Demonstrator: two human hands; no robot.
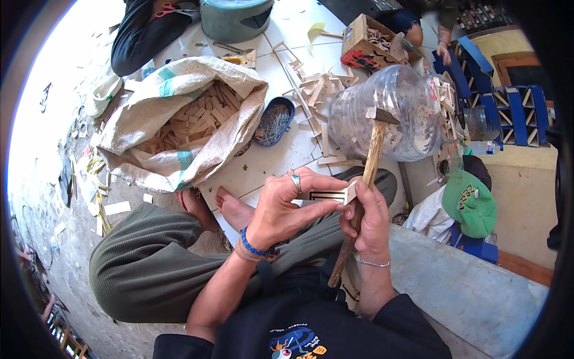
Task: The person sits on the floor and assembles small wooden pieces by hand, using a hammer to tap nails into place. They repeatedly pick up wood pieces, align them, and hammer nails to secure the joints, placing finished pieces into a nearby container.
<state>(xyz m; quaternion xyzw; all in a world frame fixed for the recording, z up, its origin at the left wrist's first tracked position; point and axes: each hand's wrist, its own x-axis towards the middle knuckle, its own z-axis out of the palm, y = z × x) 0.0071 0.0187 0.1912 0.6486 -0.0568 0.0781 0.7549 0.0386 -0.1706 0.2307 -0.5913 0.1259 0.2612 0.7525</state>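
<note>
Your black shirt (359, 329), a colourful print on its chest, lies nearest the camera, above your green trousers (155, 257) and folded legs. Just beyond it, your left hand (278, 200) pinches a small wooden piece (326, 196) between thumb and fingers, over your lap, while your right hand (372, 224) is closed round the handle of a hammer (372, 152), its fingertips also at the piece's near end. Ahead of you, white floor tiles (299, 24) carry a scatter of wood strips (323, 87), a blue tub (292, 112) of nails, and a pale sack (242, 90) full of wood pieces, its mouth rolled wide. A big clear jug (412, 96) lies on its side to the right, with a wooden box (354, 39) behind it and a green bucket (236, 23) farther left. Rough grey ground (54, 197) spreads to your left in bright light. On your right, a grey slab (460, 263) runs beside you, near a green cap (475, 206) and blue racks (514, 113) by a yellowish wall (520, 203). Another person's hand (442, 52) hangs at the upper right.
</note>
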